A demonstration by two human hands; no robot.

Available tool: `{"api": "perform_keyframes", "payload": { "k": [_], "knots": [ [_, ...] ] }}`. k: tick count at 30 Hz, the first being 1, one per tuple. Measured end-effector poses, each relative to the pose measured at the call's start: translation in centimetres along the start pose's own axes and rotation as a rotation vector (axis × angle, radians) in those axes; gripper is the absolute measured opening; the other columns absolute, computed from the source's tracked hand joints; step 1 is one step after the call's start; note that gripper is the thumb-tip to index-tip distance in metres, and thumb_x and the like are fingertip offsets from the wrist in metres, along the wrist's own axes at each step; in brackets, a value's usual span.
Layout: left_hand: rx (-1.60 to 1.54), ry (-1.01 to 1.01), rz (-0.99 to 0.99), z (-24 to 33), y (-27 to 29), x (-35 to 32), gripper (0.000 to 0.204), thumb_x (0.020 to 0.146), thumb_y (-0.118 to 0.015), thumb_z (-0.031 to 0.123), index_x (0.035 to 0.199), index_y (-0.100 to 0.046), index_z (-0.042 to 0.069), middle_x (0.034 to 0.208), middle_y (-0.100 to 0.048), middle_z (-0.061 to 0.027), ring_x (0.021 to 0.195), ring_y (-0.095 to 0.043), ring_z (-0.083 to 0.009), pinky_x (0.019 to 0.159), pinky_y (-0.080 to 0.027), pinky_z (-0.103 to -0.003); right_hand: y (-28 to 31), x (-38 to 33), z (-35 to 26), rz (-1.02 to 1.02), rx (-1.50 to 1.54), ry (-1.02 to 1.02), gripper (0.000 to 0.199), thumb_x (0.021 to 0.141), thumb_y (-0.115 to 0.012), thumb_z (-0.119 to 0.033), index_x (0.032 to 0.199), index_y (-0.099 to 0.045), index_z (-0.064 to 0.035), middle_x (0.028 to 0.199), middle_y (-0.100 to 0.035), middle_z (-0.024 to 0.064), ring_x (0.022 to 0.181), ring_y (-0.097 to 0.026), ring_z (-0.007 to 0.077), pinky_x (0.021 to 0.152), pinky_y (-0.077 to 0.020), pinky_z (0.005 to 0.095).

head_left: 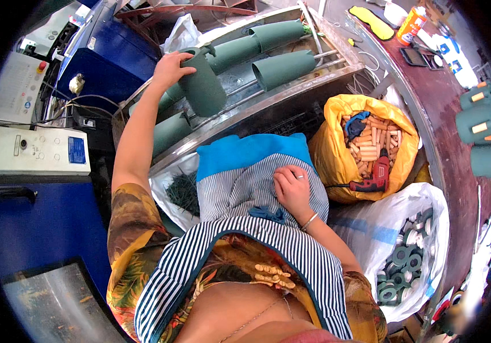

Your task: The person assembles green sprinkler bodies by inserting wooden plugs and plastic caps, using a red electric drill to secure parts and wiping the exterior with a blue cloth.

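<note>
In the head view, a green cylinder (pixel 202 88) is being held by its upper end at the upper left of centre, over a metal trough (pixel 345 71), with the thumb and fingers of the left hand (pixel 172 70) being closed around the rim. The right hand (pixel 292 190) is being rested, fingers loosely curled, on a striped apron (pixel 228 188) at the centre; whether anything is being covered by its palm cannot be told. Since the weight is being borne at one end only, a slip or a tilt could be caused by the smooth wall, and the neighbouring green cylinder (pixel 284 68) or the hard trough edge could be knocked, the surface being scratched. A matt, slightly grainy finish is being shown by the tubular parts, while dull, streaked metal is being shown by the trough. Right of centre, short, rounded brown sticks (pixel 371 137) and a red drill (pixel 376 174) are being held in a crinkled yellow sack (pixel 325 137); at the lower right, green and white rings (pixel 400 257) are being contained by a thin, translucent white bag (pixel 365 228).
</note>
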State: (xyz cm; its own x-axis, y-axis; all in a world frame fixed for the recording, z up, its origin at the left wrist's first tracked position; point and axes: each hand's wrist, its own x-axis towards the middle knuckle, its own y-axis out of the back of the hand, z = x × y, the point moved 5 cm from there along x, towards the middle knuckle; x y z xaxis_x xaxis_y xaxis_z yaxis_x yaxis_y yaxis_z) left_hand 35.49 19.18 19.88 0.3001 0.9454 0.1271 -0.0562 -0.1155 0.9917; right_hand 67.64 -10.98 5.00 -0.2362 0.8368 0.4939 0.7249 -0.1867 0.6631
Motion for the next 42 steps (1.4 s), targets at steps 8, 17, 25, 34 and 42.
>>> {"api": "perform_keyframes", "payload": {
  "k": [8,17,25,34,42],
  "knots": [
    [-0.136,-0.038,-0.024,4.2,-5.1,-4.3,0.054,0.081,-0.07,0.047,0.121,-0.064,0.01,0.106,-0.06,-0.0142,0.102,-0.059,-0.0344,0.087,-0.047,-0.043,-0.5,-1.6,-0.7,-0.011,-0.013,0.036,0.015,0.077,-0.065,-0.012,0.09,-0.063,-0.0057,0.102,-0.063,0.0034,0.104,-0.057,0.0237,0.092,-0.0431,0.0411],
    [0.02,-0.221,0.101,5.4,-3.9,-4.0,0.044,0.083,-0.068,0.046,0.103,-0.071,0.008,0.114,-0.061,-0.0111,0.112,-0.055,-0.0333,0.096,-0.042,-0.046,-0.1,-2.0,0.2,-0.001,-0.013,0.025,0.016,0.077,-0.066,-0.011,0.092,-0.063,-0.0072,0.099,-0.062,0.0043,0.103,-0.057,0.0249,0.093,-0.0434,0.0407],
    [-0.095,-0.171,0.031,5.7,-4.5,-3.4,0.039,0.086,-0.067,0.041,0.102,-0.06,0.006,0.139,-0.051,-0.0112,0.122,-0.049,-0.0355,0.1,-0.04,-0.041,4.4,-0.4,12.9,0.561,0.127,-0.543,0.018,0.085,-0.063,-0.011,0.1,-0.062,-0.0018,0.101,-0.062,0.0144,0.101,-0.056,0.0344,0.092,-0.0437,0.0434],
    [-0.204,-0.079,0.052,8.1,-3.6,-3.6,0.064,0.08,-0.072,0.033,0.133,-0.046,0.009,0.126,-0.055,-0.0089,0.117,-0.052,-0.03,0.099,-0.041,-0.04,0.3,1.4,34.3,-0.063,-0.759,-0.86,0.022,0.086,-0.063,-0.024,0.101,-0.069,-0.0085,0.104,-0.063,0.0148,0.107,-0.057,0.0346,0.088,-0.047,0.0412],
    [-0.125,-0.141,-0.069,8.2,-3.2,-3.2,0.064,0.086,-0.063,0.051,0.137,-0.049,0.013,0.132,-0.051,-0.0156,0.122,-0.049,-0.0362,0.103,-0.04,-0.046,12.5,1.1,38.3,0.422,0.016,-0.763,0.021,0.093,-0.061,-0.017,0.086,-0.067,0.0011,0.082,-0.064,0.0074,0.078,-0.057,0.0162,0.073,-0.0478,0.0327]
  ]
}}
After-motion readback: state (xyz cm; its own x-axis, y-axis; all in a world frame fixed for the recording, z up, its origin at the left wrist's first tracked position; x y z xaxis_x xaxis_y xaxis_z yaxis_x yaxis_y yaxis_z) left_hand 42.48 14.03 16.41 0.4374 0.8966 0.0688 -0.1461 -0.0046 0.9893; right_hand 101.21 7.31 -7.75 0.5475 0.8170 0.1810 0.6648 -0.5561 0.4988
